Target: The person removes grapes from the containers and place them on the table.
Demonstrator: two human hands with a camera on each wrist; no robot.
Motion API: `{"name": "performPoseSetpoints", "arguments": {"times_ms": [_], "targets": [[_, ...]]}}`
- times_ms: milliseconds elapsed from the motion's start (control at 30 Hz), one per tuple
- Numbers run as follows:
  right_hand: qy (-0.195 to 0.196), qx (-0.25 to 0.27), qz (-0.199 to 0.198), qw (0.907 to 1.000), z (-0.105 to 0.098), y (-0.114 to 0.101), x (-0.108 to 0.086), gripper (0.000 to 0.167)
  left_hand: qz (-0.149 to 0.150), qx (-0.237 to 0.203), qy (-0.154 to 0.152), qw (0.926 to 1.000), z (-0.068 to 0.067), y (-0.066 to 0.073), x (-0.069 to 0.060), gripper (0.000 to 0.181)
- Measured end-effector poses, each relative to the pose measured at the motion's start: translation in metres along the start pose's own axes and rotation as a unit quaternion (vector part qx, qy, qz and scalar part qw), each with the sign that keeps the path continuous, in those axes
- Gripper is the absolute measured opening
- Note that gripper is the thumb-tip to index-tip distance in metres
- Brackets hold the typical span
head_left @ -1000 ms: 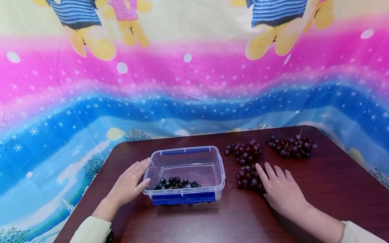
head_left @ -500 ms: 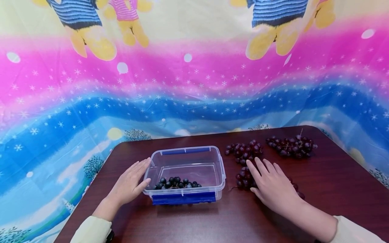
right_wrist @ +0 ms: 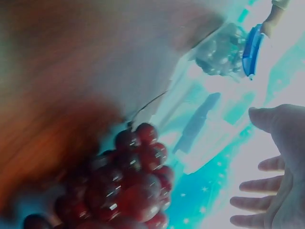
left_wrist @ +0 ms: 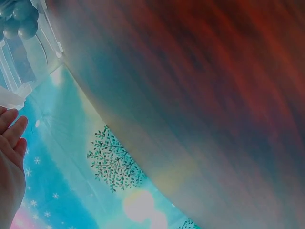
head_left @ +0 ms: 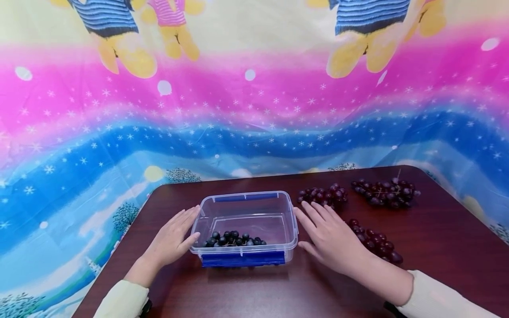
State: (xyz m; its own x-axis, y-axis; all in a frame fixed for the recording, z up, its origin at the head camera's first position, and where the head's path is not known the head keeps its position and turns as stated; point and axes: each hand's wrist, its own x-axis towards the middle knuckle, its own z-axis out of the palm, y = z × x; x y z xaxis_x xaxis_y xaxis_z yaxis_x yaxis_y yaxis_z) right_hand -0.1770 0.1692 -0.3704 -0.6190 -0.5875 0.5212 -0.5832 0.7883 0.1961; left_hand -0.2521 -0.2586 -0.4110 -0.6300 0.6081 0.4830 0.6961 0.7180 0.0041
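Note:
A clear plastic box [head_left: 254, 258] with blue clips stands open-topped on the table, holding a bunch of dark grapes [head_left: 234, 239]. My left hand [head_left: 169, 243] rests its fingers along the box's left side, thumb at the front corner. At the right side my right hand [head_left: 332, 238] has its fingers extended, tips at or very near the rim; contact is hard to tell. Beneath and behind that hand lies a bunch of red grapes [head_left: 377, 243], partly hidden by it. The right wrist view shows these red grapes [right_wrist: 128, 186] large, apart from the spread right hand [right_wrist: 279, 186].
Two more red grape bunches lie at the back: one [head_left: 328, 194] behind the right fingers, another [head_left: 385, 192] at the far right. The brown table [head_left: 246, 293] ends before a patterned cloth backdrop [head_left: 254, 101].
My right hand has moved left, from above the red grapes to the box's right side, uncovering part of the bunch. The left hand stays at the box. The head view has shifted slightly.

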Motion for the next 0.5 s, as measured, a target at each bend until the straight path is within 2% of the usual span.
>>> {"name": "performPoseSetpoints", "arguments": {"times_ms": [100,200,367,500], "targets": [[0.020,0.014,-0.039,0.9989,0.001,-0.004,0.007,0.074,-0.003,-0.002,-0.001,1.0000,0.001,0.000,0.000,0.067],[0.019,0.020,-0.065,0.9975,0.001,-0.005,0.010,0.071,0.000,-0.003,0.000,1.0000,0.000,0.000,0.000,0.067],[0.007,0.025,-0.078,0.9966,-0.002,-0.007,0.014,0.073,0.012,-0.004,0.005,0.9999,0.001,-0.001,0.000,0.063],[-0.001,0.032,-0.079,0.9964,-0.005,-0.010,0.025,0.072,0.015,-0.002,0.008,0.9999,0.001,-0.002,0.000,0.063]]}}
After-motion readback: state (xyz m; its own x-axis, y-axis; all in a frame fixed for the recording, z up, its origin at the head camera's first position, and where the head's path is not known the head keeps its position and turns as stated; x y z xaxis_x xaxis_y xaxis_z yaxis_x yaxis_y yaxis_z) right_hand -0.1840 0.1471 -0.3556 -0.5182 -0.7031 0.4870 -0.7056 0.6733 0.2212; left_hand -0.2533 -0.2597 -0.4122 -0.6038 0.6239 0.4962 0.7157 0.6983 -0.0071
